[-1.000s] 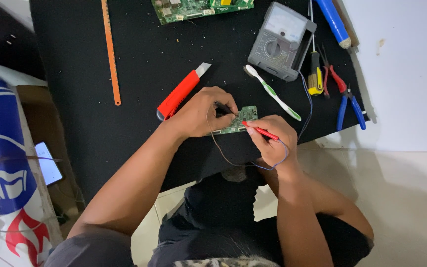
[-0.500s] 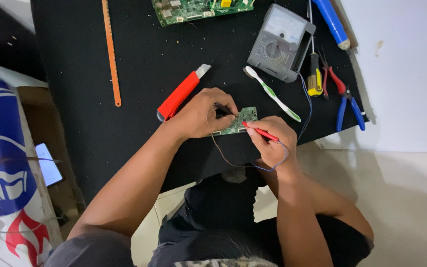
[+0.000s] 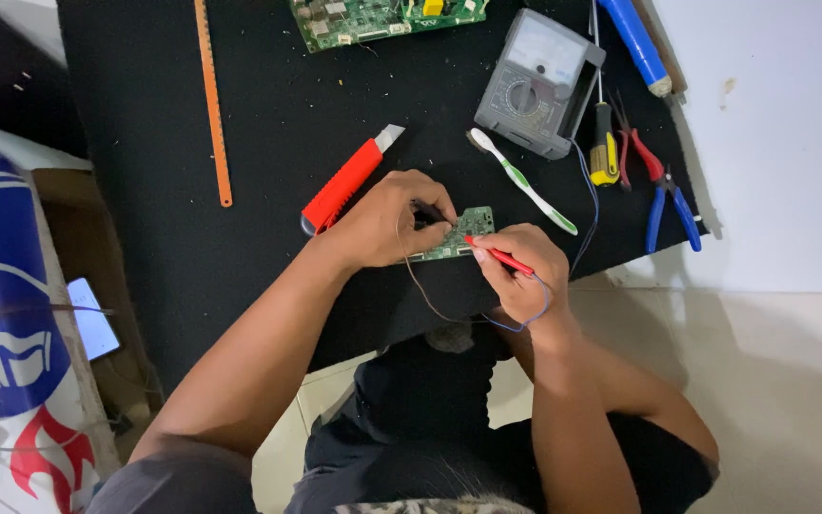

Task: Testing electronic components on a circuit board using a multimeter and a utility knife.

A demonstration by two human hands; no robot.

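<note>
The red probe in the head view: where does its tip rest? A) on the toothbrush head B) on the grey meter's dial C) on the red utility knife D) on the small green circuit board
D: the right hand holds the red probe with its tip on the small green circuit board, which the left hand steadies.

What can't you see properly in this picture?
Head view:
- Small green board: its near part is hidden under the left hand and right hand.
- Black probe tip: covered by the left hand's fingers.
- Big green board: cut off by the top edge.
- Blue tube: its top end is cut off.
- Meter: its dial marks are too small.
</note>
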